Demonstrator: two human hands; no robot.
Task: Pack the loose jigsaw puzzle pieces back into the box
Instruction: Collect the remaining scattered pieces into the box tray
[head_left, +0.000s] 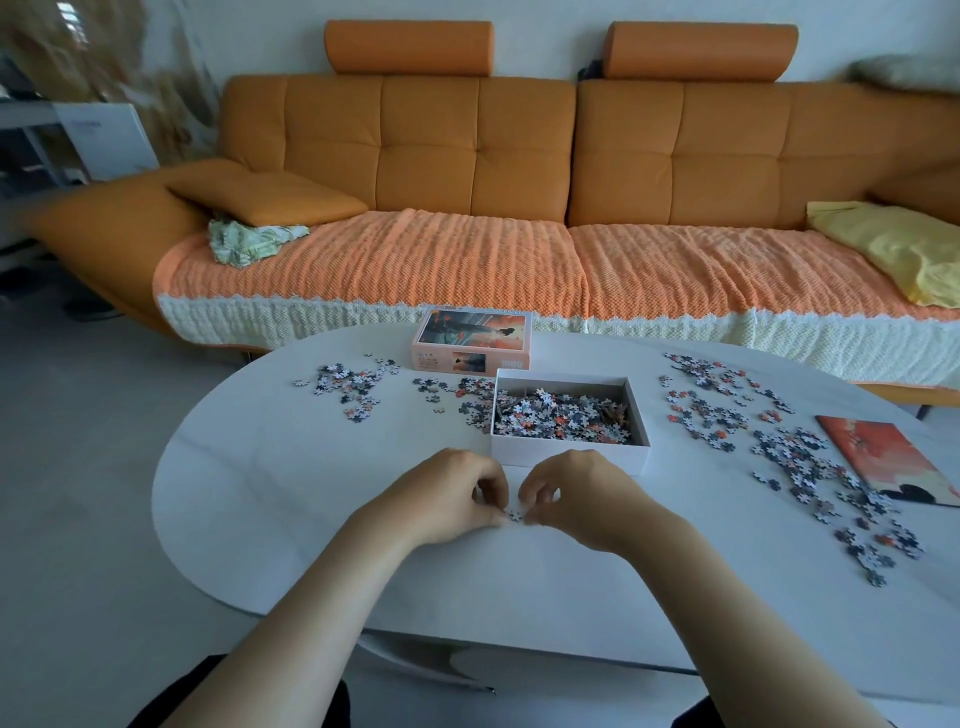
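Note:
An open white box (571, 454) stands at the middle of the white oval table (311, 467), partly filled with puzzle pieces. Just in front of it, my left hand (452, 493) and my right hand (576, 499) meet with curled fingers, both pinching a small clump of puzzle pieces (515, 515) on the tabletop. Loose pieces lie in a patch at the left (353, 387), a strip beside the box's left wall (470, 400), and a wide spread at the right (800, 457).
The box lid (471, 340) with the printed picture sits behind the box. A reference picture sheet (883, 457) lies at the table's right edge, partly under pieces. An orange sofa (519, 182) stands behind the table.

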